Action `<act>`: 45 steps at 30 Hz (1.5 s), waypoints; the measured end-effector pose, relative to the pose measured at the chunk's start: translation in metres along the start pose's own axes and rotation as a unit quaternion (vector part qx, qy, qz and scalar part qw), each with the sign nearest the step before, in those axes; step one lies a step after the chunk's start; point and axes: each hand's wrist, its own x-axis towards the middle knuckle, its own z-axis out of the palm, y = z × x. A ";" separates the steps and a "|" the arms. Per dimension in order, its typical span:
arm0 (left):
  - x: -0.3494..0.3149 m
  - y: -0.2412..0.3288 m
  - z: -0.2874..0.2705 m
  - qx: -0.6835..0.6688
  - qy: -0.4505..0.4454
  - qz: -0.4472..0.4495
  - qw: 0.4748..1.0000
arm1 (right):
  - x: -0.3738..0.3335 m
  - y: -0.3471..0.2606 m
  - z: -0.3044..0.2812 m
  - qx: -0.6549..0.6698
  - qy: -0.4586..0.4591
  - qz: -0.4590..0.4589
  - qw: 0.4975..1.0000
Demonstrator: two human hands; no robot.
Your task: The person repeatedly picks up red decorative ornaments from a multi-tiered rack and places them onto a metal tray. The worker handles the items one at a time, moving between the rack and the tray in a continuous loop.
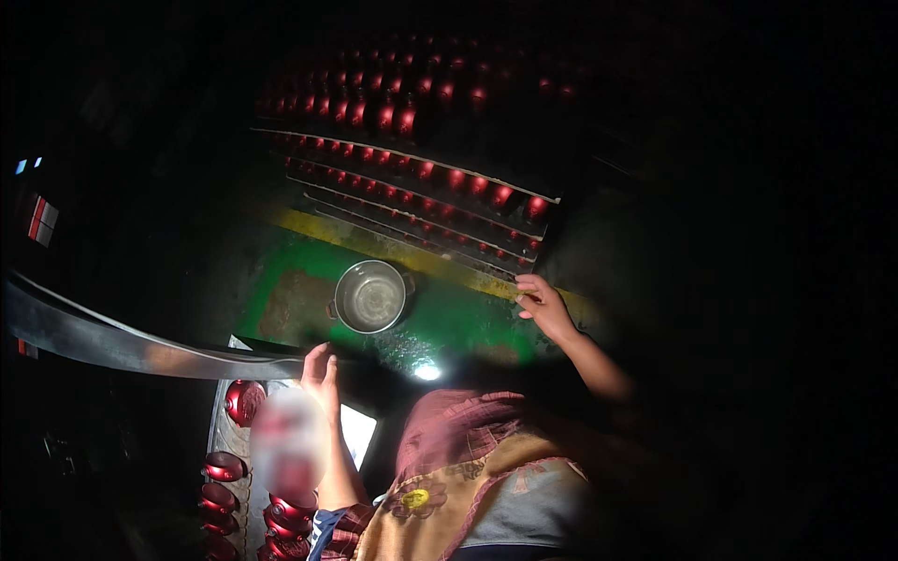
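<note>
My left hand [321,372] is at the end of a long curved metal band [140,344], its fingers upright and a little apart. Whether it touches the band I cannot tell, and I see nothing held in it. Out to the right, my right hand [544,307] hangs in the air with loosely bent, parted fingers and nothing in it. Between and beyond the hands, a round metal pot [371,297] with two side handles stands on the green floor [449,327]. Beside my left forearm lie several shiny red rounded vessels [246,402], partly covered by a blurred patch.
Beyond a yellow floor stripe [393,248], a tiered rack [421,161] holds rows of red vessels. The red vessels near me lie on a pale surface [231,435]. A patterned cloth [468,458] covers my lap. Darkness hides the surroundings.
</note>
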 end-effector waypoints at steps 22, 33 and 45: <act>0.432 0.070 0.387 0.240 -0.172 0.401 0.867 | 0.515 -0.154 0.019 -0.357 0.306 -0.168 0.866; 0.393 0.076 0.373 0.224 -0.165 0.341 0.898 | 0.479 -0.147 -0.041 -0.239 0.296 -0.269 0.885; 0.227 -0.005 0.173 -0.510 0.113 -0.260 0.813 | 0.344 -0.115 0.024 0.457 -0.214 0.063 0.861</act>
